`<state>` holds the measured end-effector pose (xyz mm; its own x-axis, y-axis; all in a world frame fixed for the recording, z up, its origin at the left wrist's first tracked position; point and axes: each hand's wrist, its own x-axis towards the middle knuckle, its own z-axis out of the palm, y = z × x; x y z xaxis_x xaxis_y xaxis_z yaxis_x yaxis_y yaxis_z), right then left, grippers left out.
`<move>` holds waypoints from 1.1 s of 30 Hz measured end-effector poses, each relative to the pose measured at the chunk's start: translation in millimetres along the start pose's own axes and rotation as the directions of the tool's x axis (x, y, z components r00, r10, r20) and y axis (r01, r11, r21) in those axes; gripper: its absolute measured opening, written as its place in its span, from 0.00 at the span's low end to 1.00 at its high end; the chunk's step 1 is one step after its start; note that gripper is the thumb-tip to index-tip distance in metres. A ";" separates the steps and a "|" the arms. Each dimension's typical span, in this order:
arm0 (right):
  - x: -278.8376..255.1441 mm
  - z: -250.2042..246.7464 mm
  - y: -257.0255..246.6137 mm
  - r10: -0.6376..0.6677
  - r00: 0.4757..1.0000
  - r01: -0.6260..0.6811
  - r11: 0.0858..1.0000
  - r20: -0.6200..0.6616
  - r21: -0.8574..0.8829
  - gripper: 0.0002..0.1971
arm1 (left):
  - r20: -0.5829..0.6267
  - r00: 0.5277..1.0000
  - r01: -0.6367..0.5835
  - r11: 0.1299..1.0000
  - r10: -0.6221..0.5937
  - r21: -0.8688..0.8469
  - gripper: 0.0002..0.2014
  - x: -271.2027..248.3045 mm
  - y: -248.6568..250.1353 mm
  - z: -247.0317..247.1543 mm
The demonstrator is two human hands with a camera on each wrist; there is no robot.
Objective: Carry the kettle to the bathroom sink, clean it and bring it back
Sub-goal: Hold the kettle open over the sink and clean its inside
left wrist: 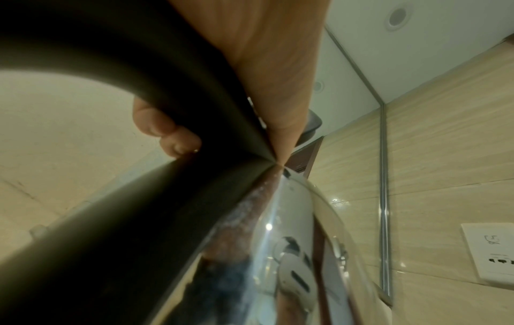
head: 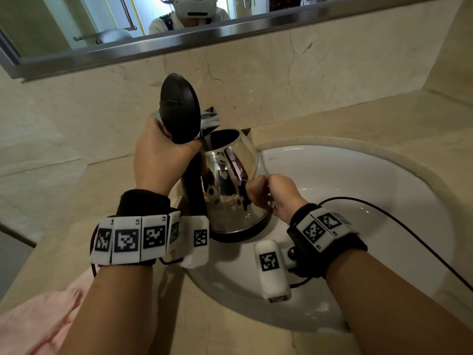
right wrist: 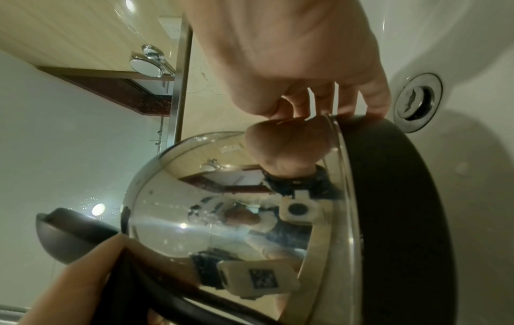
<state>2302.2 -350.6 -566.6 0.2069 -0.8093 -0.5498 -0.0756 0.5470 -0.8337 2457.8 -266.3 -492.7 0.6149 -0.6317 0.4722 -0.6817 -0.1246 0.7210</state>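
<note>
A shiny steel kettle (head: 230, 175) with a black handle and black base hangs over the left rim of the white sink (head: 358, 175). Its black lid (head: 179, 106) stands open and upright. My left hand (head: 161, 155) grips the top of the handle; in the left wrist view its fingertips (left wrist: 155, 123) curl round the handle (left wrist: 166, 99) beside the kettle wall (left wrist: 278, 241). My right hand (head: 268, 193) touches the kettle's lower right side. In the right wrist view its fingertips (right wrist: 372, 105) rest on the seam between steel body (right wrist: 222, 209) and black base (right wrist: 395, 209). It holds nothing else.
The drain (right wrist: 417, 103) lies just past the kettle's base. A pink towel (head: 38, 316) lies on the beige marble counter (head: 76, 201) at the left. A foil packet (head: 210, 116) stands behind the lid. The mirror (head: 76, 26) runs above the backsplash. A wall socket (left wrist: 489, 252) is nearby.
</note>
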 end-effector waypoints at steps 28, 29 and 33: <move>-0.4 -0.5 0.4 -0.004 1.000 0.004 1.000 0.001 -0.007 0.21 | -0.001 1.000 -0.010 1.000 0.010 -0.013 0.20 -0.3 -0.2 0.3; -1.0 -0.9 -0.6 0.003 1.000 -0.003 1.000 0.000 -0.010 0.21 | -0.001 1.000 -0.009 1.000 0.009 -0.010 0.20 -0.3 -0.3 0.2; -0.8 -2.0 -0.8 -0.014 1.000 0.014 1.000 0.005 -0.018 0.20 | -0.002 1.000 -0.006 1.000 0.006 -0.005 0.20 0.1 -0.4 0.2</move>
<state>2300.1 -350.8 -565.6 0.2127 -0.8160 -0.5375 -0.0905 0.5313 -0.8423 2458.1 -266.4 -493.0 0.6114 -0.6308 0.4777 -0.6834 -0.1166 0.7207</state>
